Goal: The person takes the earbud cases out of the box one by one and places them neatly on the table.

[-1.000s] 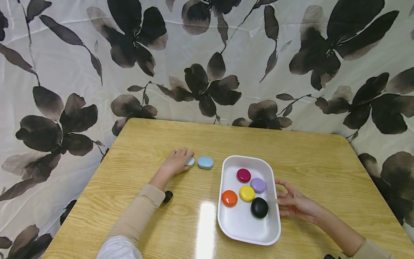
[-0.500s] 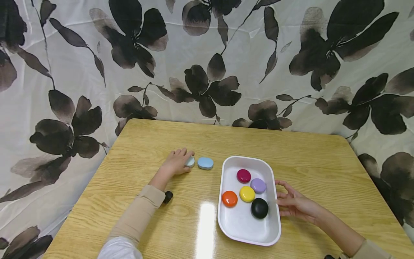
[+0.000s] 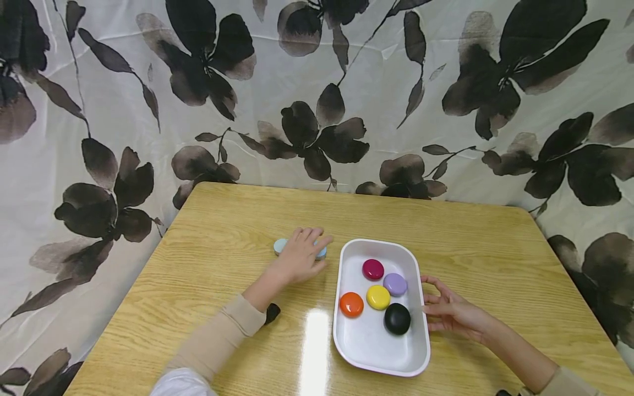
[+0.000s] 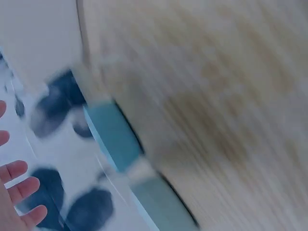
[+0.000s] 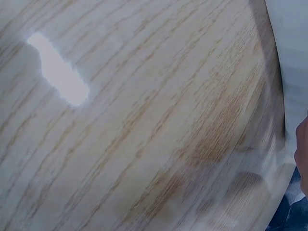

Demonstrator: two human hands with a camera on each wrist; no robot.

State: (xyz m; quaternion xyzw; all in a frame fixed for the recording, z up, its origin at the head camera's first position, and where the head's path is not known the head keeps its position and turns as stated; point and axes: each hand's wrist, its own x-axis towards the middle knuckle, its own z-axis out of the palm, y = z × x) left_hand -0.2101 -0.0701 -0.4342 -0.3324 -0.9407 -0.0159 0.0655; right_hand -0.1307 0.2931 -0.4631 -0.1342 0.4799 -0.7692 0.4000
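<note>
My left hand [image 3: 297, 256] hovers with spread fingers over a blue rounded piece [image 3: 322, 253], which it partly covers in the head view. Just left of it lies a pale blue-green rounded piece [image 3: 279, 246]. In the left wrist view the fingertips stand apart from both the blue piece [image 4: 113, 134] and the pale one [image 4: 163, 204]. On the right, the relaxed fingers of my right hand [image 3: 458, 313] touch the outer side of a white tray [image 3: 376, 363]. Inside the tray lie a crimson piece [image 3: 373, 269], a lilac one [image 3: 395, 284], and yellow, orange and black ones.
Everything stands on a wooden table [image 3: 233, 220], with a floral cloth [image 3: 317, 66] hanging behind its back edge. A bright light reflection [image 3: 314, 346] shows on the tabletop left of the tray.
My left hand has left the pale piece and moved right, over the blue piece. The pale piece now lies slightly further left. My right hand and the tray have stayed put.
</note>
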